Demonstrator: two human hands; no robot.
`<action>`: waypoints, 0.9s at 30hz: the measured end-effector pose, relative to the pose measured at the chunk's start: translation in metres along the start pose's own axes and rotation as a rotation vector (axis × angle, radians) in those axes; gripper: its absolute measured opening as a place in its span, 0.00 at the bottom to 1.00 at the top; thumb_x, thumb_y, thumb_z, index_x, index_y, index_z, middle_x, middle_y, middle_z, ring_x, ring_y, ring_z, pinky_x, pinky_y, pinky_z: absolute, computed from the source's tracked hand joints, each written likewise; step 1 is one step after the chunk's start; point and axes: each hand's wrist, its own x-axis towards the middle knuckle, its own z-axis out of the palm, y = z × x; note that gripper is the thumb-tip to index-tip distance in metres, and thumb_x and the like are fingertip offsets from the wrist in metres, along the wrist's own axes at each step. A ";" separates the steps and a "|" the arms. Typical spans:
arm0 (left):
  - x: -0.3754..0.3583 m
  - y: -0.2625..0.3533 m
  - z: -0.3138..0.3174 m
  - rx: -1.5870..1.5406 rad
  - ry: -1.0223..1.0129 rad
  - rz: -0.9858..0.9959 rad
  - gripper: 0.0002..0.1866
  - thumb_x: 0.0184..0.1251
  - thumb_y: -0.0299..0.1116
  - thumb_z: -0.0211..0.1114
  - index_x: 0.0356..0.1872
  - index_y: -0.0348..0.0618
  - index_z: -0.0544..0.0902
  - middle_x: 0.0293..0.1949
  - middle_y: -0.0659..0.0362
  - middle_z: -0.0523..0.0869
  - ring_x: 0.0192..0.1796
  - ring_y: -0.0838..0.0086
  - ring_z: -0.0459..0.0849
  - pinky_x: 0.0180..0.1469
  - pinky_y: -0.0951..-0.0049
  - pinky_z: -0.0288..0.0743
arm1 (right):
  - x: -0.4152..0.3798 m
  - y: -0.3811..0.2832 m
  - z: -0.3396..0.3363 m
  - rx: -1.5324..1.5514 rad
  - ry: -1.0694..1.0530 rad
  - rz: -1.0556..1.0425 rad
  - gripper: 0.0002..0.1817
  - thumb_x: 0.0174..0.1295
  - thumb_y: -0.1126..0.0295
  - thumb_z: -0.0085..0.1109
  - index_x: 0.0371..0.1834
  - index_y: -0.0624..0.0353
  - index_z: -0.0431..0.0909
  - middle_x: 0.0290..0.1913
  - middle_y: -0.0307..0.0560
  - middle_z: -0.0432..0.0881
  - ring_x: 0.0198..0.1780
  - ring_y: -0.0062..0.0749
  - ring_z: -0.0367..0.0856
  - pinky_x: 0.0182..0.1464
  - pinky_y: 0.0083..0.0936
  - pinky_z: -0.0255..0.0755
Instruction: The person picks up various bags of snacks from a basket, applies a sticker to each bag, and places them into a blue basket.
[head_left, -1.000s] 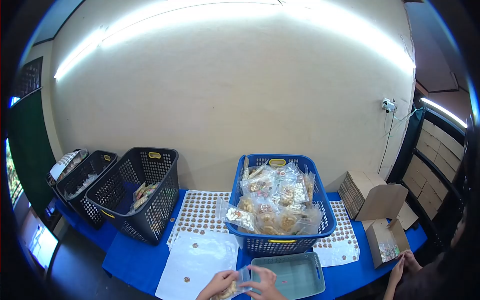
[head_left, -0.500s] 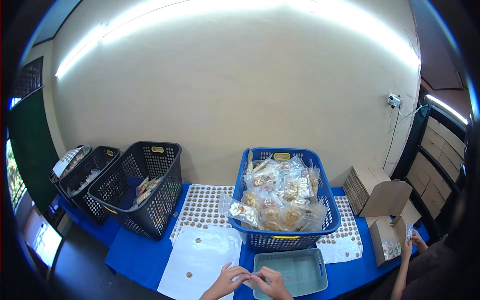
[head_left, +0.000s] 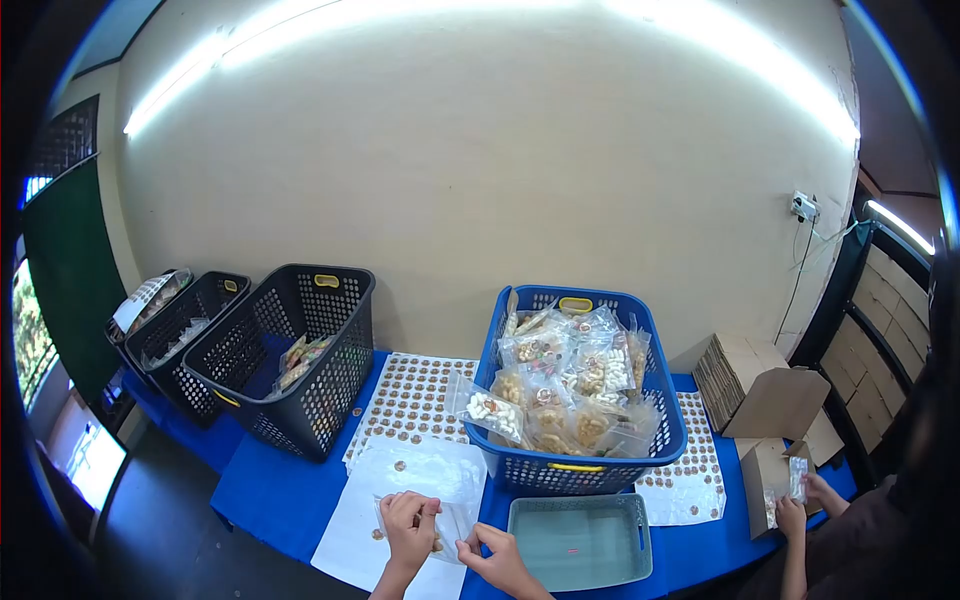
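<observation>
My left hand is closed on one side of a clear plastic bag, held over the white sheet. Thumb and fingers of my right hand pinch the bag's lower right edge. Something small and brownish shows through the plastic beside my left fingers; its kind is unclear. A few round brown stickers are on the white sheet. Right of my hands stands a shallow grey-green tray with a small pinkish piece on its bottom.
A blue basket piled with filled clear bags stands behind the tray. Sticker sheets lie beside it. Dark baskets line the left. At right, another person's hands hold a packet over a cardboard box.
My hands have moved left from the tray's edge onto the white sheet and drawn apart, with the clear bag now spread between them. The other person's packet has shifted over the box.
</observation>
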 end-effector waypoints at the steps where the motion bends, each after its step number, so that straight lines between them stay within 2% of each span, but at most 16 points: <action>1: -0.001 -0.001 -0.001 0.003 -0.004 -0.025 0.11 0.56 0.32 0.59 0.16 0.44 0.75 0.17 0.64 0.73 0.23 0.74 0.69 0.42 0.72 0.55 | 0.000 0.001 0.000 -0.019 -0.015 -0.002 0.12 0.48 0.73 0.60 0.17 0.65 0.67 0.17 0.43 0.68 0.19 0.24 0.66 0.23 0.20 0.62; 5: 0.000 -0.011 -0.003 0.062 0.119 -0.098 0.10 0.56 0.30 0.58 0.17 0.43 0.74 0.19 0.62 0.74 0.25 0.72 0.70 0.41 0.70 0.58 | -0.005 0.003 -0.002 -0.068 -0.145 0.040 0.12 0.49 0.71 0.58 0.18 0.66 0.68 0.18 0.45 0.69 0.19 0.26 0.68 0.25 0.21 0.63; 6: -0.004 -0.034 -0.001 -0.036 0.210 -0.239 0.10 0.61 0.31 0.54 0.20 0.41 0.73 0.21 0.62 0.73 0.24 0.75 0.68 0.36 0.74 0.60 | -0.009 0.006 -0.003 -0.073 -0.197 0.061 0.12 0.50 0.70 0.58 0.18 0.66 0.68 0.18 0.46 0.70 0.20 0.27 0.69 0.25 0.21 0.64; 7: 0.012 -0.033 -0.011 -0.433 0.381 -0.389 0.13 0.66 0.33 0.49 0.22 0.40 0.70 0.22 0.65 0.68 0.25 0.81 0.64 0.30 0.81 0.59 | -0.016 0.012 -0.002 -0.078 -0.232 0.081 0.12 0.50 0.69 0.57 0.19 0.66 0.68 0.18 0.46 0.70 0.20 0.28 0.69 0.26 0.22 0.64; 8: 0.029 -0.030 -0.022 -0.498 0.546 -0.461 0.15 0.69 0.36 0.45 0.22 0.41 0.68 0.21 0.69 0.63 0.25 0.85 0.59 0.28 0.83 0.56 | -0.027 0.023 0.000 -0.081 -0.267 0.098 0.12 0.50 0.69 0.57 0.19 0.66 0.68 0.18 0.47 0.70 0.21 0.28 0.70 0.26 0.22 0.65; 10: 0.038 -0.040 -0.048 -0.469 0.470 -0.393 0.17 0.69 0.37 0.45 0.20 0.42 0.66 0.20 0.69 0.62 0.24 0.86 0.58 0.26 0.83 0.54 | -0.043 0.044 0.000 -0.097 -0.291 0.159 0.11 0.52 0.67 0.58 0.22 0.65 0.71 0.19 0.47 0.72 0.23 0.27 0.72 0.29 0.22 0.66; 13: 0.035 -0.034 -0.044 -0.645 0.264 -0.395 0.18 0.68 0.40 0.46 0.18 0.44 0.65 0.19 0.68 0.62 0.24 0.85 0.58 0.26 0.83 0.53 | -0.049 0.058 -0.015 -0.035 -0.139 0.299 0.10 0.53 0.66 0.57 0.25 0.64 0.75 0.20 0.43 0.74 0.25 0.22 0.73 0.31 0.20 0.68; 14: 0.029 -0.030 -0.038 -0.718 0.178 -0.413 0.19 0.68 0.41 0.47 0.17 0.44 0.64 0.18 0.68 0.62 0.24 0.85 0.59 0.26 0.82 0.53 | -0.050 0.075 -0.019 -0.004 -0.155 0.324 0.11 0.55 0.65 0.58 0.33 0.63 0.76 0.27 0.40 0.77 0.29 0.19 0.74 0.35 0.18 0.68; 16: 0.011 -0.044 -0.009 -1.145 -0.079 -0.442 0.13 0.63 0.36 0.51 0.18 0.48 0.66 0.17 0.67 0.62 0.22 0.81 0.61 0.33 0.75 0.62 | -0.042 0.068 -0.021 0.136 -0.124 0.379 0.13 0.55 0.65 0.58 0.37 0.63 0.75 0.32 0.39 0.77 0.32 0.19 0.74 0.37 0.17 0.68; 18: -0.006 -0.054 0.022 -1.821 -0.321 -0.796 0.13 0.65 0.38 0.48 0.21 0.49 0.70 0.19 0.68 0.66 0.23 0.81 0.64 0.45 0.71 0.63 | -0.036 0.066 -0.025 0.377 -0.155 0.433 0.16 0.55 0.64 0.58 0.43 0.63 0.72 0.38 0.38 0.76 0.35 0.17 0.73 0.39 0.16 0.67; 21: -0.020 -0.030 0.050 -2.202 -0.559 -0.969 0.16 0.68 0.41 0.44 0.23 0.47 0.73 0.20 0.66 0.68 0.25 0.81 0.68 0.53 0.64 0.62 | -0.038 0.057 -0.032 0.612 -0.380 0.506 0.15 0.55 0.64 0.58 0.41 0.63 0.74 0.34 0.37 0.76 0.36 0.16 0.72 0.39 0.14 0.67; 22: -0.020 -0.019 0.054 -1.911 -0.479 -1.083 0.15 0.68 0.41 0.44 0.26 0.47 0.74 0.22 0.65 0.70 0.29 0.79 0.70 0.55 0.62 0.60 | -0.038 0.063 -0.037 0.521 -0.550 0.521 0.15 0.55 0.64 0.59 0.40 0.63 0.75 0.32 0.37 0.76 0.36 0.17 0.73 0.40 0.16 0.67; 24: -0.017 -0.002 0.055 -1.311 -0.311 -1.234 0.14 0.67 0.42 0.45 0.32 0.45 0.76 0.26 0.62 0.74 0.36 0.76 0.75 0.61 0.59 0.55 | -0.043 0.064 -0.041 0.507 -0.470 0.553 0.15 0.56 0.65 0.58 0.41 0.64 0.75 0.32 0.38 0.77 0.37 0.18 0.73 0.42 0.17 0.67; 25: -0.018 -0.004 0.053 -1.300 -0.367 -1.168 0.13 0.66 0.43 0.47 0.40 0.44 0.72 0.34 0.59 0.74 0.42 0.72 0.73 0.63 0.58 0.53 | -0.046 0.060 -0.044 0.503 -0.431 0.570 0.15 0.56 0.65 0.58 0.41 0.64 0.75 0.32 0.38 0.77 0.37 0.19 0.74 0.43 0.18 0.67; 26: -0.021 -0.012 0.051 -1.287 -0.422 -1.104 0.17 0.65 0.44 0.49 0.48 0.44 0.68 0.42 0.56 0.73 0.48 0.68 0.72 0.64 0.58 0.50 | -0.047 0.055 -0.053 0.573 -0.384 0.573 0.17 0.54 0.69 0.59 0.45 0.65 0.73 0.41 0.42 0.78 0.41 0.21 0.75 0.45 0.18 0.68; 27: -0.022 -0.021 0.047 -1.273 -0.478 -1.038 0.24 0.63 0.45 0.51 0.56 0.43 0.65 0.51 0.53 0.72 0.54 0.64 0.71 0.66 0.57 0.48 | -0.050 0.061 -0.059 0.705 -0.338 0.469 0.17 0.55 0.66 0.58 0.46 0.63 0.74 0.43 0.47 0.78 0.47 0.23 0.75 0.52 0.17 0.65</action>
